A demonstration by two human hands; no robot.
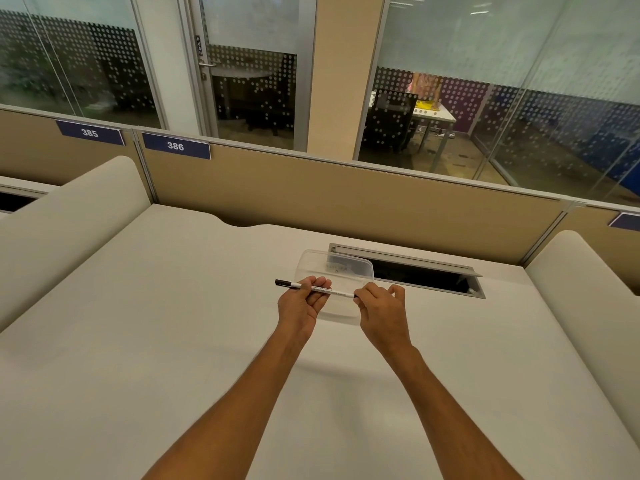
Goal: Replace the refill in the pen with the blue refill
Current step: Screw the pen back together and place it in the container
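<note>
Glass partitions with a frosted dot pattern line the back of the room, and behind them stand a door with a metal handle and another table with chairs. Below the glass, a tan fabric divider (pixel 346 195) runs along the desk's far edge, carrying blue number plates reading 385 (pixel 89 133) and 386 (pixel 175 145). Smooth and matte, the off-white desk (pixel 173 341) has rounded padded side screens at its left and right edges. Near the far right corner a rectangular cable cutout (pixel 426 277) with a metal frame opens dark into the desk. Just in front of it lies a clear plastic container lid (pixel 337 268) with rounded corners, flat on the surface. Both bare forearms reach in from the near edge toward the middle of the desk. A slim white pen (pixel 322 289) with a black cap at its left end is held level above the lid, running left to right. The left hand (pixel 303 303), palm up, cradles the barrel with its fingers curled around it. The right hand (pixel 381 310) pinches the pen's right end between thumb and forefinger.
</note>
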